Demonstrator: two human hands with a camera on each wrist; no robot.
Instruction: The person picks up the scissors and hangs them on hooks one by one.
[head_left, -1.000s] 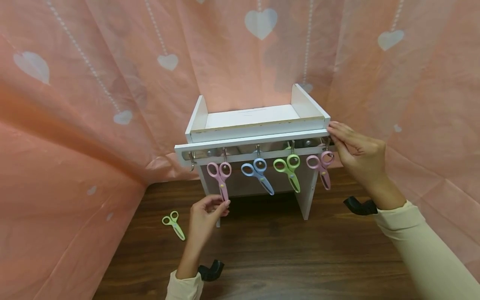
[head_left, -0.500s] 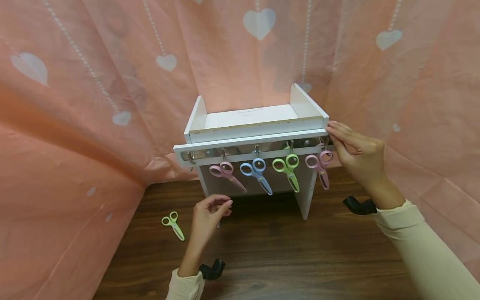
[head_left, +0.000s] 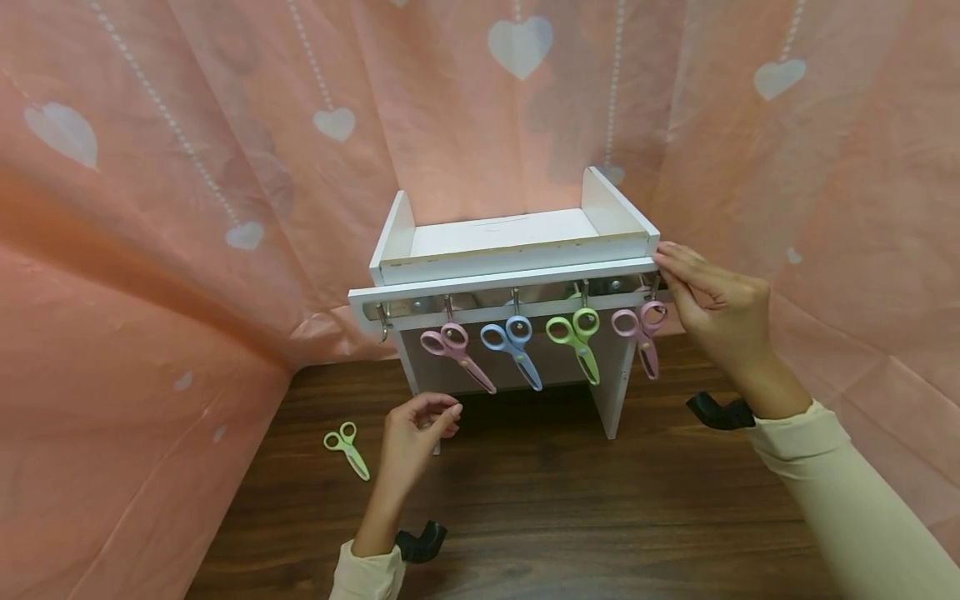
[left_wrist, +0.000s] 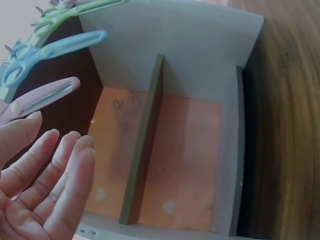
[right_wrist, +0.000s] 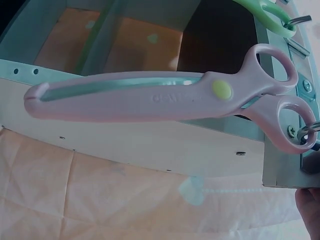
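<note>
My left hand (head_left: 412,429) hovers below the rail with fingers loosely bent, holding nothing. Just above its fingertips, pink scissors (head_left: 471,368) hang tilted from a hook by one finger loop. To their right on the same hook rail (head_left: 480,284) hang blue scissors (head_left: 525,360), green scissors (head_left: 584,357) and a second pair of pink scissors (head_left: 648,354). The leftmost hook (head_left: 383,321) bears no scissors. My right hand (head_left: 723,312) grips the rail's right end, its fingers at the top corner; most of it is out of the right wrist view.
Light green scissors (head_left: 348,454) lie on the brown wooden surface (head_left: 555,517), left of my left hand. The rail runs along the front of a white shelf unit (head_left: 517,225) with upright side panels. A pink curtain (head_left: 450,100) with white hearts surrounds it.
My left hand has let go of the left pink scissors' blade end. Those scissors have swung to the right and now hang freely. My right hand stays at the rail's end.
</note>
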